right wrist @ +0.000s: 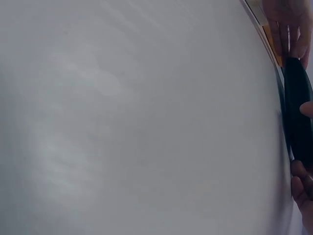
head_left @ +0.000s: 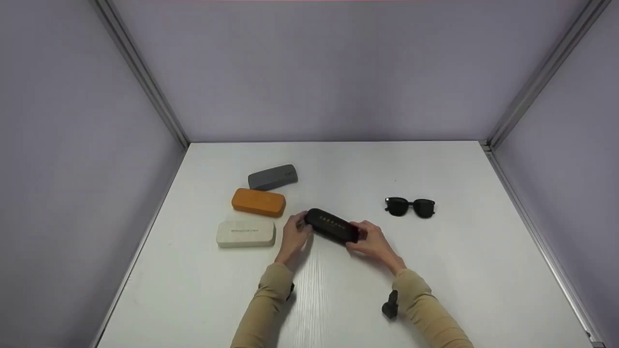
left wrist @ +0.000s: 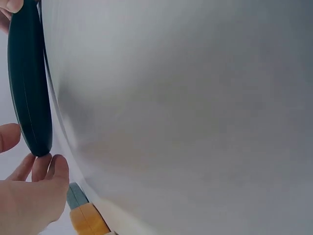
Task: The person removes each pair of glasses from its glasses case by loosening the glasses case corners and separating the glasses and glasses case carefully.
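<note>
A closed black glasses case [head_left: 331, 226] with gold lettering on its lid lies at a slant between the two hands in the head view. The left hand [head_left: 294, 236] holds its left end, the right hand [head_left: 373, 242] its right end. Seen from the left wrist, the case [left wrist: 30, 83] shows a thin seam along its side. Fingertips of the left hand [left wrist: 39, 198] are at its lower end there, with the thumb beside it. The right wrist view catches the case [right wrist: 296, 107] at its right edge, a thumb against its side.
Left of the hands lie a cream glasses case [head_left: 245, 234], an orange one [head_left: 258, 202] and a grey one [head_left: 273, 177], stacked front to back on the white table [head_left: 464, 280]. Black sunglasses [head_left: 410, 207] lie folded to the right. Pale panels [head_left: 333, 72] enclose the table.
</note>
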Demonstrator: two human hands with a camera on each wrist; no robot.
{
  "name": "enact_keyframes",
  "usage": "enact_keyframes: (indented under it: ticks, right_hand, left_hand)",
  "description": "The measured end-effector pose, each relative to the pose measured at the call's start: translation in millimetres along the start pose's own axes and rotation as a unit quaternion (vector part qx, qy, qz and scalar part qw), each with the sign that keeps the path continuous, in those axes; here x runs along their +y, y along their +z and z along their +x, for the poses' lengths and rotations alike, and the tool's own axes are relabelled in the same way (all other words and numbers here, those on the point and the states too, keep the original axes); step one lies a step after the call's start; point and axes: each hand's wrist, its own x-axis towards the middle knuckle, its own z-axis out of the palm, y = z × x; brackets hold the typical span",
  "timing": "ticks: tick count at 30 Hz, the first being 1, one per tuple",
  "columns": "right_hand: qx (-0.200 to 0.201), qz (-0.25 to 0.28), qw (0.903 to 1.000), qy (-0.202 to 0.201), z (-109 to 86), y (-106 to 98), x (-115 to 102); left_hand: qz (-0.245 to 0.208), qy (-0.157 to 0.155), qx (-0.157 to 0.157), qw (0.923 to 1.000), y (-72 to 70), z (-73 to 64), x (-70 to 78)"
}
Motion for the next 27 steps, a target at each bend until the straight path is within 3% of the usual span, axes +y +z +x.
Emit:
enact_keyframes:
  ticks: [7,12,21,27]
  right_hand:
    - [-0.011,0.013,0.9998,-0.006,-6.3,-10,9]
    - [-0.006,0.017,0.9998,-0.003,-10.8,-14,14]
    - [-0.007,0.012,0.9999,0.001,-17.0,-16,21]
    - [0.004,0.026,0.9995,-0.015,-19.7,-16,26]
  left_hand:
    - [0.013,0.005,0.006,0.9999,1.4,-3.5,2.3]
    - [0.027,0.020,-0.029,0.9990,-0.2,-6.4,3.3]
    - [0.031,0.010,-0.100,0.9945,-3.9,-8.4,5.0]
    - [0.037,0.007,-0.123,0.9917,-6.1,-10.3,6.6]
